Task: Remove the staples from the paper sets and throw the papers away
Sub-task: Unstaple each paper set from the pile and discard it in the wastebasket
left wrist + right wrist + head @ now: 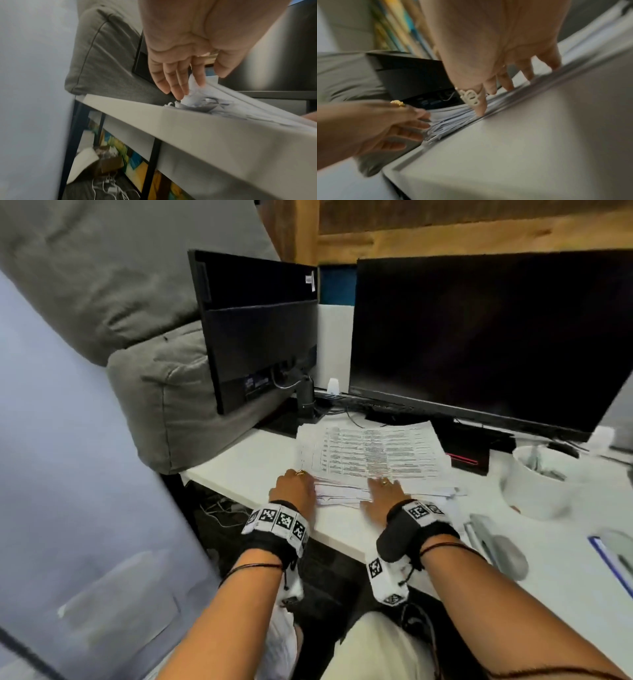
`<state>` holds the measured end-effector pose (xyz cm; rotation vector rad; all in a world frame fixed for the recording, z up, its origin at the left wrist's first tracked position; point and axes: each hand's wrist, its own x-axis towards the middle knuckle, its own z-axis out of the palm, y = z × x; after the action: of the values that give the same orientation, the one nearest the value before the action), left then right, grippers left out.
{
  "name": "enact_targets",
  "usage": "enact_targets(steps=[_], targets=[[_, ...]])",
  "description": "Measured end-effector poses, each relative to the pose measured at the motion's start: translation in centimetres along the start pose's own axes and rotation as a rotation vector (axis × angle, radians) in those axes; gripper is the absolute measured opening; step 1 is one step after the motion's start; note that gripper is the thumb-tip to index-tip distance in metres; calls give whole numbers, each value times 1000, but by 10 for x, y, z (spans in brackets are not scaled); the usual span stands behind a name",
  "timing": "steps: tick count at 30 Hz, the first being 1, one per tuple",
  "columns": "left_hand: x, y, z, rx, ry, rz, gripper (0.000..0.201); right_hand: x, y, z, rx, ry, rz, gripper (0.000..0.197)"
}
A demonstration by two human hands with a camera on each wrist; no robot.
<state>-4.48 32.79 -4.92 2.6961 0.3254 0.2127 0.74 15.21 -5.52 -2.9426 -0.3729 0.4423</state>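
The left hand (293, 486) lies with fingers nearly straight against the near left corner of the paper stack (371, 455), its fingertips (178, 93) touching the curled, ragged sheet edges there; the grip is loose and wide, closing on nothing. The right hand (383, 496) is spread flat, fingers straight and apart, fingertips (481, 111) pressing down on the stack's near edge, so this grip too is fully open. Each hand wears a ring. The stack rests on the white table (246, 470), directly under and beyond both hands, its top sheet printed with a table of rows and columns whose text is too small to read. Between the two hands, loose sheet edges fan out unevenly. Beyond the stack stands a dark monitor (486, 344); beyond the left hand, a second monitor (260, 330) shows its back, with a small white label that cannot be read. To the right of the right hand lie a grey stapler (496, 542) and a white bowl (537, 484). Both wrists carry bands with black-and-white square markers.
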Motion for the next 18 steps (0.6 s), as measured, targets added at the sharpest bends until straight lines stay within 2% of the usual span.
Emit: enact_targets(steps=[2, 4, 6, 9, 13, 16, 18], targets=[[6, 3, -6, -151, 42, -101, 35, -11, -6, 4, -56, -2, 3, 68], [10, 5, -12, -275, 45, -191, 49, -30, -11, 9, -78, 3, 29, 64], [12, 8, -19, -247, 17, -244, 56, -49, -11, 15, -99, 23, 44, 60], [14, 8, -23, -199, 33, -272, 45, -67, -7, 21, -95, 36, 9, 60], [15, 8, -28, -218, 82, -227, 21, -76, -4, 24, -36, 21, -28, 59], [8, 13, -35, -266, 110, -141, 17, -81, -1, 26, 49, 0, -75, 57], [1, 15, -45, -287, 166, -110, 18, -86, 2, 25, 92, 56, -125, 53]])
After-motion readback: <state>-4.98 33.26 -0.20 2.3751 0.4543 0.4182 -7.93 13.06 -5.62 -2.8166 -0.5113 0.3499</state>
